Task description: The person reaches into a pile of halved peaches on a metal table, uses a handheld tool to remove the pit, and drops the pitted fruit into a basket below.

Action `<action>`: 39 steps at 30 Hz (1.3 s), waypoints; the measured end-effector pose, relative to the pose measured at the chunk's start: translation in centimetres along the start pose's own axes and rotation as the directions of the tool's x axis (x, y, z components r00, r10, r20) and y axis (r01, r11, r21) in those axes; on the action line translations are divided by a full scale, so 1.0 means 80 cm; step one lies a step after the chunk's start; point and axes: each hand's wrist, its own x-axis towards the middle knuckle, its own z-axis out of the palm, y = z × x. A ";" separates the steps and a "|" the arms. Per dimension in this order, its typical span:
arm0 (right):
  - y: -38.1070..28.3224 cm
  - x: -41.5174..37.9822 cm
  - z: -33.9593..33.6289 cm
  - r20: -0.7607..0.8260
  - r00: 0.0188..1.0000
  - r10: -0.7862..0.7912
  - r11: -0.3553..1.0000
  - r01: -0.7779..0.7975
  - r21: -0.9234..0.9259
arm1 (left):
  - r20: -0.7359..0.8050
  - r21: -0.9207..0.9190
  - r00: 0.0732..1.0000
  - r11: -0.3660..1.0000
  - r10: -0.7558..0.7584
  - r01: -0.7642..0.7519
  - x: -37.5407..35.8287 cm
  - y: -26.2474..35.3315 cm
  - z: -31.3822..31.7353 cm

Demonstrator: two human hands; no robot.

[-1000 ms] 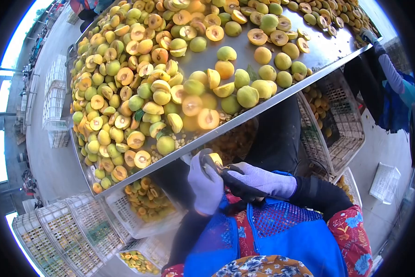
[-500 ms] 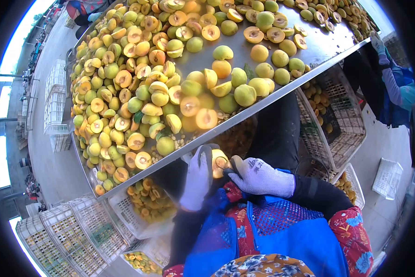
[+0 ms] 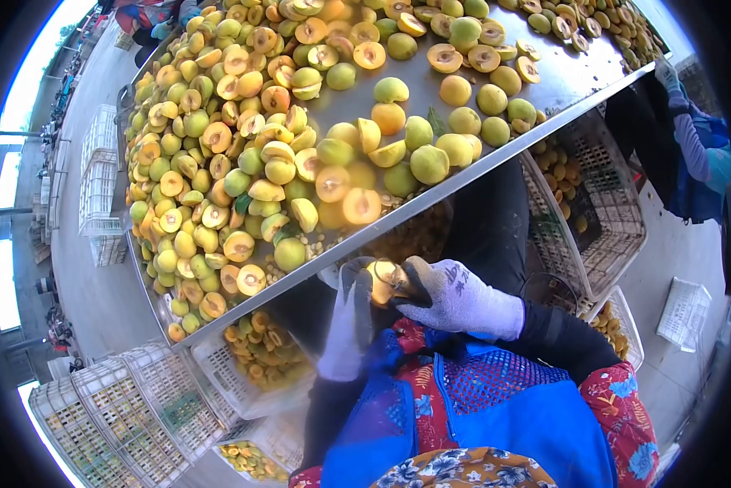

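Close to my body, below the table edge, my left hand [image 3: 348, 321] in a white glove with dark fingers is closed round an apricot half [image 3: 381, 282], its cut face up. My right hand [image 3: 455, 297], gloved alike, presses its fingertips against that half. A small thin tool shows in part between the right fingers and the flesh; most of it is hidden by the glove. On the metal table [image 3: 544, 102] just beyond lies a big heap of whole and halved apricots [image 3: 219, 163], some with pits showing.
The table's raised metal rim [image 3: 455, 183] runs slantwise before my hands. Below it stand a crate of apricots [image 3: 260, 366] at left and a large crate [image 3: 597, 211] at right. Stacked white crates [image 3: 126, 411] are lower left. Another person [image 3: 699, 154] works at the right.
My right hand has turned and pushed over the apricot half, covering more of its cut face. My left hand has shifted slightly, tilting the half.
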 end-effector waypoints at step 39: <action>-0.021 -0.010 0.019 0.153 0.978 0.145 0.953 -0.179 0.244 | -0.201 0.110 0.893 0.915 0.402 -0.388 -0.007 -0.011 0.045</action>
